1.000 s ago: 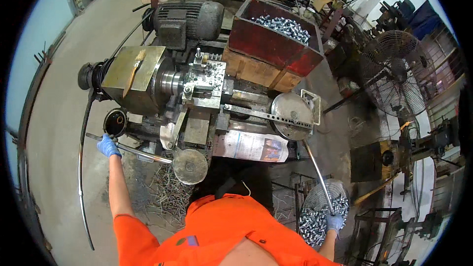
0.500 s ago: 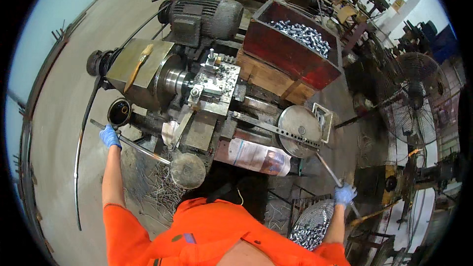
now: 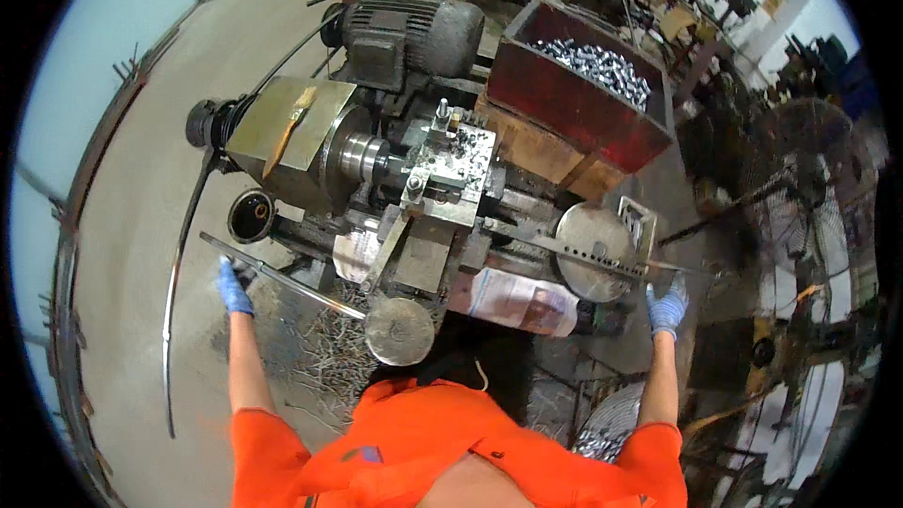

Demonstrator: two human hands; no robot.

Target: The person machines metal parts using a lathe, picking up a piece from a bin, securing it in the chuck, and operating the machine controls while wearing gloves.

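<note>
Steel lever [image 3: 691, 271] had been swung up, so the lathe slide [image 3: 459, 167] was likely moved. The right hand [image 3: 667, 310] was spread below; whether the left hand [image 3: 235, 291] was closed couldn't be told.

The brush [image 3: 290, 132] lies on the headstock [image 3: 254, 136], left of the disc [image 3: 594, 226], with apparently a fan [image 3: 811, 155] farther right.

- Metalworking workshop, shown by a lathe-like machine [image 3: 442, 196] with a ribbed motor [image 3: 419, 36] at its far edge.
- Red bin [image 3: 555, 102] of small metal pieces [image 3: 597, 68] near the machine's far right corner.
- Thin metal scrap [image 3: 337, 356] strewn on grey floor [image 3: 132, 235] by its near edge.
</note>
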